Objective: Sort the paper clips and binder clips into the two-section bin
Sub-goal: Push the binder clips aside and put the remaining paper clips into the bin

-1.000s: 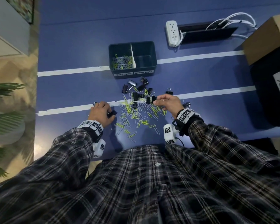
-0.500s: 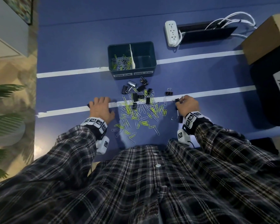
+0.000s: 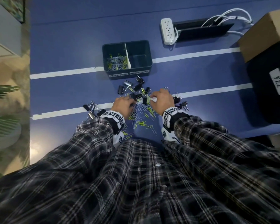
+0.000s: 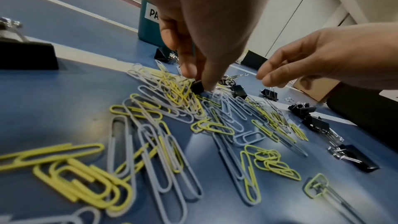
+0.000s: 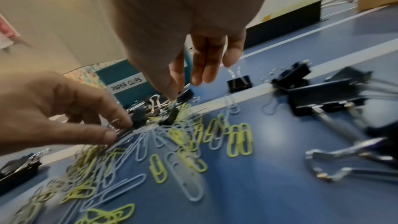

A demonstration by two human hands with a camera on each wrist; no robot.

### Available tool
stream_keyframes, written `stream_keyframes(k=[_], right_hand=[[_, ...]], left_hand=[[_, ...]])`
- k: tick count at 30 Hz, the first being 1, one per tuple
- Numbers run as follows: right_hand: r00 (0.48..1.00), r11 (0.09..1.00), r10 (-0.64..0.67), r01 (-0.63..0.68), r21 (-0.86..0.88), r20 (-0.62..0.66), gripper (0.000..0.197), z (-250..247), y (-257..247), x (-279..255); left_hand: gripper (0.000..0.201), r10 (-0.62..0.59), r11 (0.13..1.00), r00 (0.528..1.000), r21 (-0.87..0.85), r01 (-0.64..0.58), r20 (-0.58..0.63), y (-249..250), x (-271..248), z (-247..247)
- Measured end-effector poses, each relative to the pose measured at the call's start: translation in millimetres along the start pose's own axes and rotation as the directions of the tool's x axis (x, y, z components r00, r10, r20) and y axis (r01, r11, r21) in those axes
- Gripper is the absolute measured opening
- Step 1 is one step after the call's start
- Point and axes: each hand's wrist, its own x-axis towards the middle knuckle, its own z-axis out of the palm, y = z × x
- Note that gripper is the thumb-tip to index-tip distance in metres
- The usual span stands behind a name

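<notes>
From the head view we see a blue table (image 3: 71, 50) crossed by white tape lines (image 3: 192, 54), with a dark two-section bin (image 3: 149, 50) standing on the far line. Its left section holds paper clips; its right section looks bare. A heap of loose paper clips (image 3: 142, 115) lies on the near side of the bin, and binder clips (image 3: 128, 85) lie just in front of it. More binder clips sit in small groups (image 3: 91, 109) to the left and right of our hands. Our left hand (image 3: 122, 105) and right hand (image 3: 162, 101) both reach down into the top of the heap. A white power strip (image 3: 167, 31), a cardboard box (image 3: 263, 34) and plant leaves (image 3: 2, 92) ring the table.

In the left wrist view, our left hand (image 4: 206, 23) pinches a small black binder clip (image 4: 197, 86) between thumb and fingertip at the top of the yellow and white paper clips (image 4: 163, 125). Beyond it stand the teal bin wall (image 4: 148, 30) and pale cabinet doors (image 4: 301, 6).

In the right wrist view, our right hand (image 5: 187, 40) points its thumb down at the heap, the other fingers (image 5: 202, 64) fairly straight and loose; we cannot tell whether it has hold of anything. Larger binder clips (image 5: 327, 96) lie to its right on the blue surface (image 5: 280, 185).
</notes>
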Motion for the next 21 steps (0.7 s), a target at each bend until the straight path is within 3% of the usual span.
stream_keyframes(k=[4,6,9,16,21], right_hand=[[0.993,0.998,-0.040,0.046,-0.047,0.115,0.042,15,-16,10],[0.992,0.994,-0.047,0.058,-0.092,0.116,0.047,20,-22,13],[0.991,0.992,-0.051,0.065,-0.109,0.126,0.046,25,-23,16],[0.987,0.998,-0.066,0.064,0.018,0.143,0.024,21,-17,13],[0.988,0.968,-0.039,0.001,0.252,0.148,0.012,22,-9,7]], left_hand=[[0.023,-0.071,0.975,0.992,-0.219,0.047,-0.105,-4,-11,1],[0.018,-0.178,0.932,0.963,-0.349,0.100,-0.200,-3,-16,-5],[0.015,-0.239,0.882,0.917,-0.466,0.068,-0.320,-9,-22,-19],[0.014,-0.496,0.801,0.838,-0.493,0.339,-0.228,-67,-30,-24],[0.016,-0.479,0.847,0.848,-0.374,0.378,-0.228,-74,-31,-17]])
